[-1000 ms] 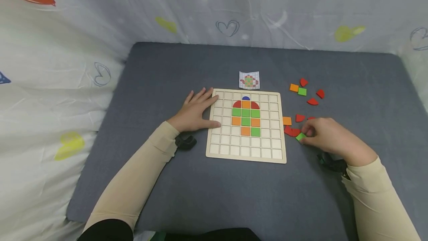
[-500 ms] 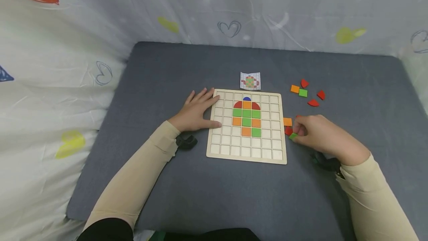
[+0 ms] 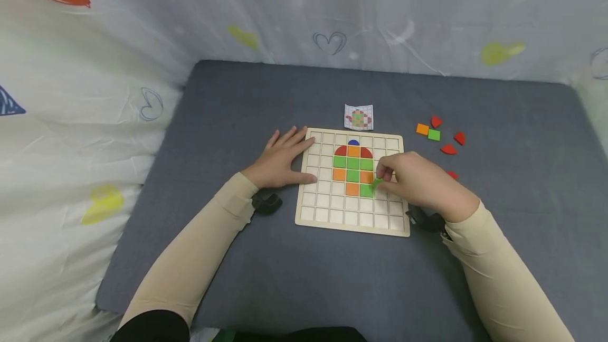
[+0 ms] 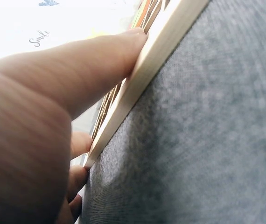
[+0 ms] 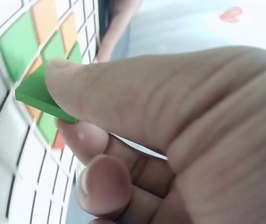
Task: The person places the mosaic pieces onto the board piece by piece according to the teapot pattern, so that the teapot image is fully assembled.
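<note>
A wooden grid board [image 3: 351, 229] lies on the table, with green, orange, red and blue tiles set in its upper middle squares. My left hand [image 3: 280, 161] rests on the board's left edge, fingers spread and straight; in the left wrist view the thumb [image 4: 100, 58] presses on the wooden rim [image 4: 135, 86]. Over the board's right half, my right hand [image 3: 420, 181] pinches a green square tile [image 5: 42, 95] between thumb and forefinger. In the right wrist view that tile is tilted, close over the grid beside the placed green and orange tiles.
A small printed pattern card [image 3: 358, 117] lies just behind the board. To the right are a loose orange tile [image 3: 422, 129], a green tile [image 3: 434, 135] and several red pieces [image 3: 448, 149]. My right hand hides others. A patterned cloth [image 3: 285, 9] hangs behind the table.
My right hand has carried the green tile leftward from the loose pieces to above the board's right half. The left hand has stayed on the board's left edge.
</note>
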Demonstrator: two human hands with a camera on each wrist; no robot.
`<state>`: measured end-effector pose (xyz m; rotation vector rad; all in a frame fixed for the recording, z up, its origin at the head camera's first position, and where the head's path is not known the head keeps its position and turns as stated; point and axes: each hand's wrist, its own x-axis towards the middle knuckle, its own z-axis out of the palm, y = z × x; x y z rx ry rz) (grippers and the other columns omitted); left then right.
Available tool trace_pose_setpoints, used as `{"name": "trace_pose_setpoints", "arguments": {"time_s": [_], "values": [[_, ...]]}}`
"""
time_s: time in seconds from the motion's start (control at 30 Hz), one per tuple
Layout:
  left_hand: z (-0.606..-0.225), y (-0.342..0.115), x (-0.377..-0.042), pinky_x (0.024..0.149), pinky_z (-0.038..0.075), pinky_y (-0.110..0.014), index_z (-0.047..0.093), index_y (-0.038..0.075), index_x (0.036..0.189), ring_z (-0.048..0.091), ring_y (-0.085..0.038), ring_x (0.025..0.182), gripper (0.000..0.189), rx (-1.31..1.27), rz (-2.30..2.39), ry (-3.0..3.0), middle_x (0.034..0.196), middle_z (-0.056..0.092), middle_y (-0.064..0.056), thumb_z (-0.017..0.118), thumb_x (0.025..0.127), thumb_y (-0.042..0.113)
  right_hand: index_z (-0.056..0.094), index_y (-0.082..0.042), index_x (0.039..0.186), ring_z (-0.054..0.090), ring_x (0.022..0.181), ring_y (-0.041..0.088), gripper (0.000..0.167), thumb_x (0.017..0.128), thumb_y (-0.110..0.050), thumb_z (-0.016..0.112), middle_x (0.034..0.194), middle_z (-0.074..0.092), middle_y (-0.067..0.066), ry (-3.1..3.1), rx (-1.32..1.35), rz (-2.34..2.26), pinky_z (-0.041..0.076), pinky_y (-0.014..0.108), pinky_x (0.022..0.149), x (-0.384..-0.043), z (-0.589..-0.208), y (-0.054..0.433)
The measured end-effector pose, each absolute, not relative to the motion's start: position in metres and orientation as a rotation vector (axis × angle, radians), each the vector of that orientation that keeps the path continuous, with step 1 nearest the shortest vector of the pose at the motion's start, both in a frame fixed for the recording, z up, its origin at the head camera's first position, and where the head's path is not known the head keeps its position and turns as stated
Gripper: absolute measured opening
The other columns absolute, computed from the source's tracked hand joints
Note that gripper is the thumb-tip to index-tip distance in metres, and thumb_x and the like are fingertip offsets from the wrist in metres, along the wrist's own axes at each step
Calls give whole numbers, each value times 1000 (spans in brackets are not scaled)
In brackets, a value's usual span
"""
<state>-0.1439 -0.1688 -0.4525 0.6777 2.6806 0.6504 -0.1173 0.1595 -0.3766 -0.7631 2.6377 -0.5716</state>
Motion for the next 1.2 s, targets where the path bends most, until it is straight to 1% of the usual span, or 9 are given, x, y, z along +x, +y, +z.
{"name": "trace_pose_setpoints", "arguments": {"time_s": [0.23,0.47,0.7,0.87,0.93,1.03,1.2], "values": [[-450,-167,-144,129,-14,-50,23,23,170,-5,-22,164,103,674,658,2678,178,3,-1,72,91,67,72,-14,87,56,67,12,13,87,-10,85,76,65,-6,2595,-869,-610,49,31,64,-123,-388,132],[-450,-166,-143,129,-14,-50,24,24,170,-6,-22,164,102,665,661,2676,178,3,0,71,91,68,70,-14,86,53,63,12,17,87,-12,87,69,59,-6,2535,-949,-653,48,32,63,-125,-393,110],[-452,-166,-142,129,-14,-50,24,23,170,-5,-22,164,102,670,661,2671,178,3,-1,70,91,68,71,-17,86,54,64,10,15,89,-11,84,71,59,-7,2510,-993,-682,48,30,63,-124,-398,100],[-453,-165,-144,129,-13,-50,24,23,170,-4,-22,164,101,677,663,2675,178,4,-1,69,91,69,72,-19,85,54,65,10,15,91,-12,84,76,63,-8,2499,-990,-679,48,30,61,-125,-402,99],[-453,-165,-144,129,-13,-51,24,23,170,-5,-22,164,101,676,655,2676,178,4,-1,69,91,69,73,-19,85,55,67,11,14,91,-11,83,80,65,-8,2503,-1001,-674,48,30,62,-125,-403,99],[-452,-165,-145,129,-14,-51,24,23,170,-5,-23,164,102,673,650,2679,178,3,-1,70,91,69,75,-19,86,55,72,12,12,91,-10,82,85,66,-7,2514,-1029,-662,49,31,65,-126,-404,99],[-451,-166,-145,129,-14,-51,24,22,170,-4,-23,164,102,671,656,2680,178,4,-2,72,91,67,80,-17,95,60,78,11,7,91,-12,83,92,71,-6,2540,-1049,-643,54,32,72,-127,-407,98]]}}
